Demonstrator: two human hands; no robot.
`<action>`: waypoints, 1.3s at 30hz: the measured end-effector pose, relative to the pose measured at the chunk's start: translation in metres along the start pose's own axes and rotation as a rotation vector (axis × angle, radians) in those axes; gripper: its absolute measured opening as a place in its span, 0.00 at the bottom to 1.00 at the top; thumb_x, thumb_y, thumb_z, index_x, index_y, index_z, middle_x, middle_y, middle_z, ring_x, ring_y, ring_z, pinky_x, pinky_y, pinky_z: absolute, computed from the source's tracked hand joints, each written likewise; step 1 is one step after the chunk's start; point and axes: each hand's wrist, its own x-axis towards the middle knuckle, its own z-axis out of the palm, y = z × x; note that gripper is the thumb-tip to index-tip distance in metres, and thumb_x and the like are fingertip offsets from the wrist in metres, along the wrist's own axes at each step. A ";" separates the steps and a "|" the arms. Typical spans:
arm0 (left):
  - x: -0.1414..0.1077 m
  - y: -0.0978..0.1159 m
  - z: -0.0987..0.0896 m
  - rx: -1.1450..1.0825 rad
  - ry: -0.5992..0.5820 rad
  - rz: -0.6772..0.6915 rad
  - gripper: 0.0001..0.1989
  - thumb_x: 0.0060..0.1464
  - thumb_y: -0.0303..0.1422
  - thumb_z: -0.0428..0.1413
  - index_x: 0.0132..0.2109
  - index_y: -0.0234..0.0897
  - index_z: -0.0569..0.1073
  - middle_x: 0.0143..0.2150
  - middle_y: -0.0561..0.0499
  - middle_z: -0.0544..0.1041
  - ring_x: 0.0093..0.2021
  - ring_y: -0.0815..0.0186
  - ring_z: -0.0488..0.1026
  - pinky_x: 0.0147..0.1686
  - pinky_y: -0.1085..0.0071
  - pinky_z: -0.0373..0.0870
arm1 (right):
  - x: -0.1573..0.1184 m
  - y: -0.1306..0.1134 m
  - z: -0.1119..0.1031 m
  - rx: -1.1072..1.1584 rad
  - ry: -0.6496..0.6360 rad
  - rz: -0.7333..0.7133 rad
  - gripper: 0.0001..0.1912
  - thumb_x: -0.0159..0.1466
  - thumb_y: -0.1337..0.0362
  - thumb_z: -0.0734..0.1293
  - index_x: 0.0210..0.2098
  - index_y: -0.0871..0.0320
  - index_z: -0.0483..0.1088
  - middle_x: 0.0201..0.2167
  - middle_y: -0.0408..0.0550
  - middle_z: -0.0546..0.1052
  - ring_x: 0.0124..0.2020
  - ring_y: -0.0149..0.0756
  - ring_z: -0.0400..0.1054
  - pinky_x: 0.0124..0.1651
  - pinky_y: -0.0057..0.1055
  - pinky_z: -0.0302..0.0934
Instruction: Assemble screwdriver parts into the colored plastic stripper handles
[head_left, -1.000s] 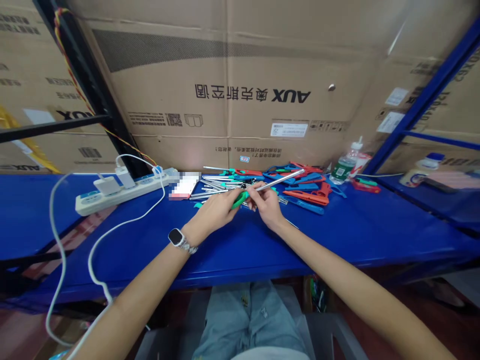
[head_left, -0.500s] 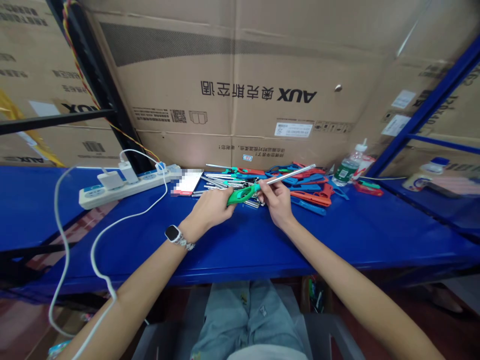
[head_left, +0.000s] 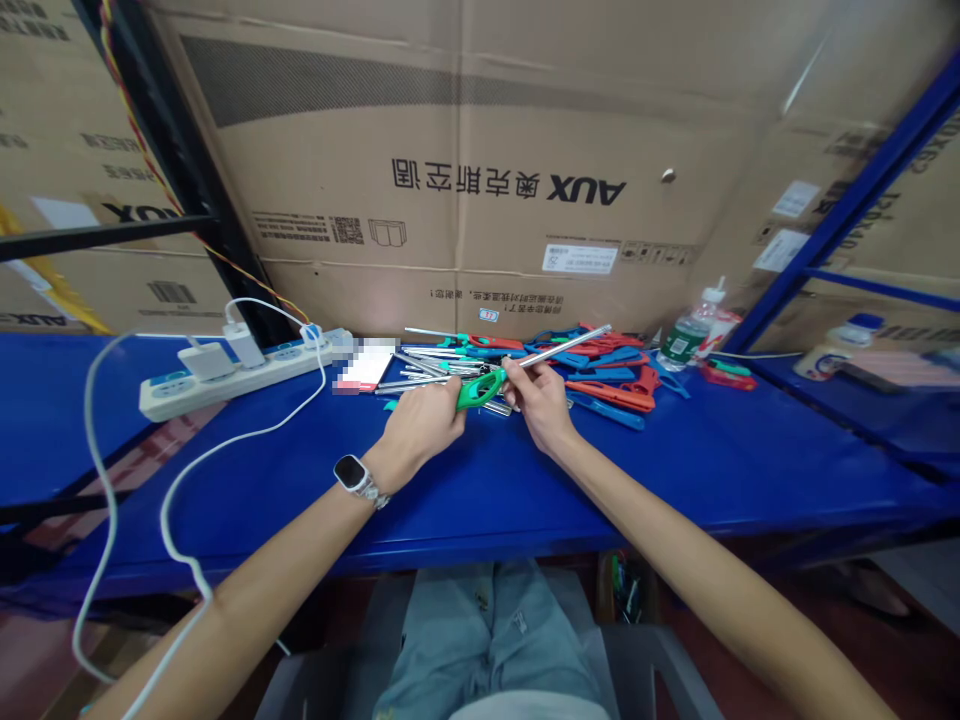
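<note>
My left hand (head_left: 426, 425) is wrapped round the green handle of a long-necked lighter (head_left: 481, 389). The fingers of my right hand (head_left: 541, 405) pinch its silver metal tube, close to where it meets the handle. That tube points up to the right. Just behind my hands lies a pile of blue and red lighter handles (head_left: 611, 385), mostly on the right. Several loose silver tubes (head_left: 427, 362) lie behind my left hand, partly hidden by it.
A white power strip (head_left: 172, 394) with plugs and a trailing white cable stands at left, beside a white and red card (head_left: 367, 362). Right of the pile are a clear bottle (head_left: 681, 340) and a red item (head_left: 729, 372). Large cardboard (head_left: 337, 170) backs the blue table (head_left: 675, 470).
The camera view has shifted slightly. Both hands keep their hold on the lighter; my right fingers sit a little closer to its handle, which shows less beyond my left hand.
</note>
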 end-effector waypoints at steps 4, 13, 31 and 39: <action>-0.001 0.000 0.001 -0.009 0.005 -0.016 0.13 0.61 0.29 0.50 0.49 0.30 0.74 0.37 0.37 0.81 0.37 0.49 0.81 0.34 0.62 0.70 | 0.002 0.000 -0.001 -0.012 -0.011 0.028 0.25 0.51 0.43 0.78 0.31 0.56 0.70 0.19 0.38 0.69 0.18 0.27 0.58 0.22 0.28 0.50; 0.010 0.006 0.023 -0.752 0.071 0.207 0.13 0.61 0.26 0.47 0.46 0.33 0.75 0.41 0.43 0.81 0.44 0.57 0.80 0.48 0.62 0.75 | -0.016 0.009 0.005 -0.367 -0.229 -0.226 0.21 0.62 0.44 0.72 0.41 0.55 0.73 0.42 0.49 0.73 0.37 0.36 0.69 0.41 0.34 0.67; -0.036 -0.016 -0.016 -0.015 0.620 0.596 0.07 0.65 0.33 0.57 0.50 0.40 0.74 0.53 0.42 0.78 0.51 0.54 0.75 0.49 0.57 0.70 | -0.028 -0.006 -0.030 -1.172 -0.544 -0.294 0.14 0.66 0.51 0.71 0.32 0.55 0.74 0.26 0.44 0.77 0.28 0.36 0.69 0.30 0.29 0.49; -0.021 -0.044 0.004 0.015 0.180 0.577 0.14 0.71 0.34 0.50 0.57 0.38 0.76 0.45 0.45 0.83 0.37 0.59 0.81 0.35 0.65 0.75 | -0.030 -0.012 -0.036 -1.227 -0.609 -0.341 0.13 0.68 0.54 0.70 0.46 0.54 0.78 0.41 0.48 0.82 0.41 0.40 0.75 0.37 0.31 0.59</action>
